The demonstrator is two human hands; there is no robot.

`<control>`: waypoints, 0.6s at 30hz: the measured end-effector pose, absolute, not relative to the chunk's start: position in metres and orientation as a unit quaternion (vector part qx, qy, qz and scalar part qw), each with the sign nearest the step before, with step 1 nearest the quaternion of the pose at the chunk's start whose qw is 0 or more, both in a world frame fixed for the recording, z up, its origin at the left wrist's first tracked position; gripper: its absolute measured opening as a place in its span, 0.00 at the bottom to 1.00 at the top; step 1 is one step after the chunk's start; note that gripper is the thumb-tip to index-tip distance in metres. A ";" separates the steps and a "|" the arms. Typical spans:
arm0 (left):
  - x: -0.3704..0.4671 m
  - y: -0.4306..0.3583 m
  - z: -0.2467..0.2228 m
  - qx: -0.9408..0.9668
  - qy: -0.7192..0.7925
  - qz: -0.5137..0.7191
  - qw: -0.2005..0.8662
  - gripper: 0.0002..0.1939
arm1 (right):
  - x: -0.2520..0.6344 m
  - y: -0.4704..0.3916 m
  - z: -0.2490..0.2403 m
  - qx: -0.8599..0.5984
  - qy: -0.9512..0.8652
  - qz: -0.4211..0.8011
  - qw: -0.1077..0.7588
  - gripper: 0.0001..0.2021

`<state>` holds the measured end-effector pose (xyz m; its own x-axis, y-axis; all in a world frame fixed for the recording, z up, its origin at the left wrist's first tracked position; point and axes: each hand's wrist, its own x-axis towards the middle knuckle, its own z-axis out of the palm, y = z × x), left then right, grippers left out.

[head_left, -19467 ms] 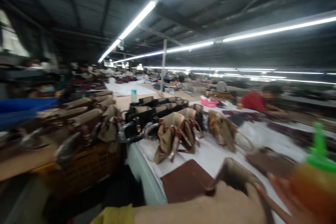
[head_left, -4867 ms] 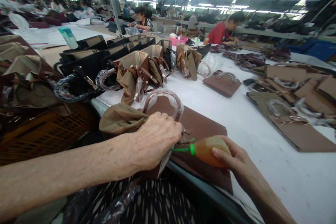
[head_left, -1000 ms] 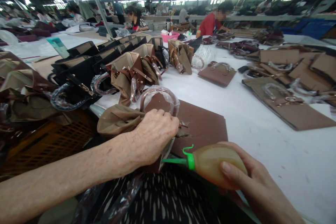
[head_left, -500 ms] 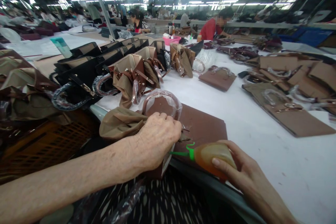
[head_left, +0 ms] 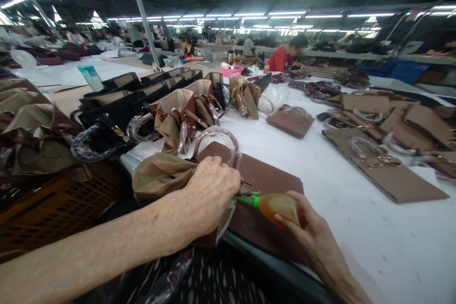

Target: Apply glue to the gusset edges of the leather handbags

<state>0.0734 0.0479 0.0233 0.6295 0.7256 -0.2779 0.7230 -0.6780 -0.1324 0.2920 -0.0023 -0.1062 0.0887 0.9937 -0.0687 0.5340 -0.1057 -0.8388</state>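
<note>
At the table's near edge lies a brown handbag point(head_left: 270, 175) with a plastic-wrapped handle point(head_left: 228, 135) and a bunched olive fabric part point(head_left: 160, 173) on its left. My left hand point(head_left: 217, 185) is closed on the handbag's edge, below the handle; its fingertips are hidden from me. In my right hand point(head_left: 309, 228) is a squeeze glue bottle point(head_left: 280, 206) with amber content and a green nozzle. The bottle lies nearly level. Its nozzle tip points left, close to my left fingers and the bag's edge, where I cannot make out whether it touches.
Open brown and black handbags point(head_left: 178, 104) stand in rows at the left. Flat brown bag pieces point(head_left: 384, 166) pile up on the right of the white table point(head_left: 342, 218). An orange crate point(head_left: 60, 204) sits at lower left. A person in red point(head_left: 281, 57) works across the table.
My right hand has brought the glue bottle left and slightly up, its nozzle now closer in beside my left hand. The left hand keeps its grip; the whole view has shifted a little.
</note>
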 end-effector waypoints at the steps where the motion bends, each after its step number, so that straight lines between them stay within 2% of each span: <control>1: 0.073 0.048 0.023 -0.903 -0.403 0.150 0.014 0.15 | 0.292 -0.002 -0.107 -0.662 -0.581 0.334 0.335 0.22; 5: 0.071 0.051 0.021 -0.907 -0.404 0.115 0.038 0.10 | 0.291 0.002 -0.111 -0.663 -0.591 0.309 0.340 0.23; 10: 0.068 0.055 0.017 -0.903 -0.409 0.127 0.032 0.22 | 0.292 0.006 -0.129 -0.656 -0.598 0.263 0.379 0.26; 13: 0.065 0.056 0.015 -0.901 -0.413 0.125 0.036 0.21 | 0.292 0.004 -0.133 -0.658 -0.590 0.246 0.398 0.29; 16: 0.062 0.057 0.016 -0.896 -0.428 0.114 0.031 0.19 | 0.296 -0.001 -0.126 -0.661 -0.537 0.276 0.445 0.28; 18: 0.060 0.059 0.020 -0.890 -0.443 0.110 0.015 0.16 | 0.303 -0.005 -0.116 -0.649 -0.459 0.341 0.503 0.27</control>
<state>0.0600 0.0587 0.0198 0.5832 0.7915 -0.1827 0.7850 -0.6070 -0.1237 0.3032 -0.0047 -0.1161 0.3472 0.9376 0.0185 0.2526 -0.0745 -0.9647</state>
